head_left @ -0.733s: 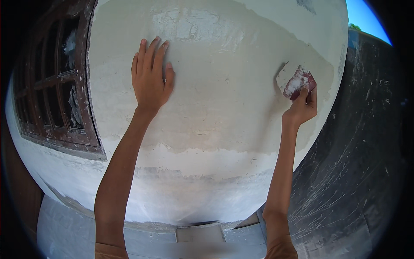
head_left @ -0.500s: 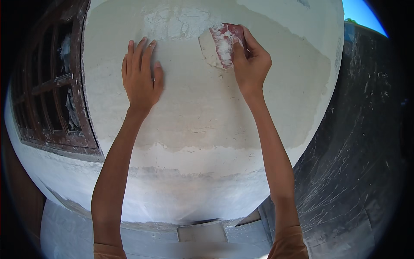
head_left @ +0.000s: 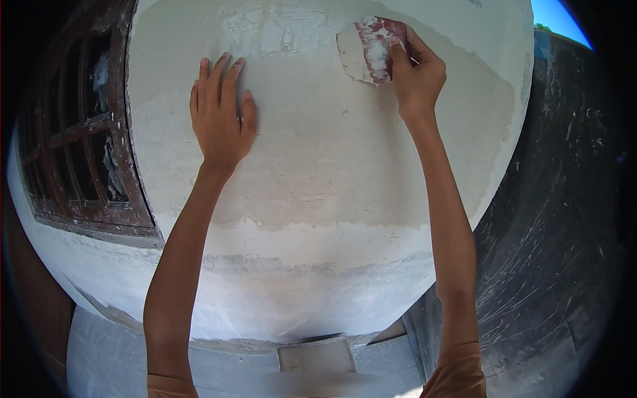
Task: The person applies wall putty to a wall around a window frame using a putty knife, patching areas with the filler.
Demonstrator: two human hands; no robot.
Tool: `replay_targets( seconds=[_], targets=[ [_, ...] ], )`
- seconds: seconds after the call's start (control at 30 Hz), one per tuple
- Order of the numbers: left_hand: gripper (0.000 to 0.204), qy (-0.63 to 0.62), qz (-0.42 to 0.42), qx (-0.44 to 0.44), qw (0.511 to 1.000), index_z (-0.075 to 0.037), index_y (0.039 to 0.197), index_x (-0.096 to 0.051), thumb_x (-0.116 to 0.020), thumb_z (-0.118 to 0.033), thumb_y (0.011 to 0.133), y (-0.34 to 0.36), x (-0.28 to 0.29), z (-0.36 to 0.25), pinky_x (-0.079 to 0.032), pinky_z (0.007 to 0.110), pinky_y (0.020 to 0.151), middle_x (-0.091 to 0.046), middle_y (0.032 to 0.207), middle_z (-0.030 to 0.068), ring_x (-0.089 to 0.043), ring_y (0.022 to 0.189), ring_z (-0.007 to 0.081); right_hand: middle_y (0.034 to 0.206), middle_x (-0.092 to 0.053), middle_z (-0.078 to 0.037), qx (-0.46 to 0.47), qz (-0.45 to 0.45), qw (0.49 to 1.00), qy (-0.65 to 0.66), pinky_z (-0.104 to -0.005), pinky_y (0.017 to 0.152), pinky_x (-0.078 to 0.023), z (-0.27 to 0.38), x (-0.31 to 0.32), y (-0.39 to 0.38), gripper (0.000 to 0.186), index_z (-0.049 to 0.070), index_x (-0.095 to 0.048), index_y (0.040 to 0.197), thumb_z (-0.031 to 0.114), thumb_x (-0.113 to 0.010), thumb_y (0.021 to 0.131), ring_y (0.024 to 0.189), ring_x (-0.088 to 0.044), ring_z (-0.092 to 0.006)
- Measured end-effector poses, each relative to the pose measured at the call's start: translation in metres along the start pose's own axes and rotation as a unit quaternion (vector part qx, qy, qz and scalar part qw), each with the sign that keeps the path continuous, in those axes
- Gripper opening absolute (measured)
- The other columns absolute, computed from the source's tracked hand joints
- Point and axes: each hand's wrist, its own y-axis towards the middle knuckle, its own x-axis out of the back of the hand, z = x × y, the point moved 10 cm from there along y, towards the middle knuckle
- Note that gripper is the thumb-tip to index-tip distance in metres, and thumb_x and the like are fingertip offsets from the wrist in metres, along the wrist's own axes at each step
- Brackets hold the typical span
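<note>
Your right hand (head_left: 421, 79) pinches a putty-smeared red scraper (head_left: 377, 52) between its fingers (head_left: 400, 58), high on the wall (head_left: 312, 146); your left hand (head_left: 222, 129) rests flat against it, fingers slightly spread.

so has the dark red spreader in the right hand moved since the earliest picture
Yes: judged against the window, the spreader is now higher and further left.

1. Outdoors, apparently a home's exterior: patchily plastered pale wall (head_left: 298, 166).
2. Set into the pale wall's left: brown paned window (head_left: 83, 129).
3. Right of the pale wall: streaked dark wall (head_left: 564, 166), blue sky (head_left: 556, 18).
</note>
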Motion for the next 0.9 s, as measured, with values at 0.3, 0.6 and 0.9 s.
replay_targets(
  seconds=[0.3, 0.6, 0.9],
  targets=[
    [0.045, 0.004, 0.005, 0.003, 1.0, -0.008, 0.132, -0.055, -0.051, -0.017, 0.088, 0.0, 0.0, 0.003, -0.027, 0.05, 0.113, -0.049, 0.142, 0.0108, -0.034, 0.141, 0.0345, 0.1, -0.072, -0.014, 0.02, -0.013, 0.999, 0.039, -0.0273, 0.078, -0.053, 0.009, -0.004, -0.032, 0.035, -0.008, -0.06, 0.125, 0.003, -0.058, 0.092, 0.085, -0.067, -0.0144],
    [0.043, -0.002, 0.012, 0.006, 1.0, -0.009, 0.132, -0.056, -0.05, -0.019, 0.09, 0.002, -0.005, -0.004, -0.027, 0.05, 0.112, -0.05, 0.142, 0.0106, -0.035, 0.141, 0.0349, 0.111, -0.069, -0.014, -0.084, -0.192, 0.966, 0.152, -0.0284, 0.082, -0.053, -0.032, 0.074, -0.033, 0.036, -0.009, -0.059, 0.126, 0.004, -0.056, 0.093, 0.09, -0.066, -0.0155],
    [0.044, 0.03, 0.006, -0.012, 0.999, -0.007, 0.136, -0.052, -0.048, -0.017, 0.093, 0.0, 0.003, -0.001, -0.028, 0.049, 0.111, -0.048, 0.143, 0.0126, -0.035, 0.14, 0.0376, 0.107, -0.069, -0.013, -0.115, -0.175, 0.97, 0.123, -0.0286, 0.08, -0.053, -0.074, 0.069, -0.038, 0.035, -0.008, -0.06, 0.125, 0.0, -0.056, 0.091, 0.089, -0.066, -0.0157]
  ],
)
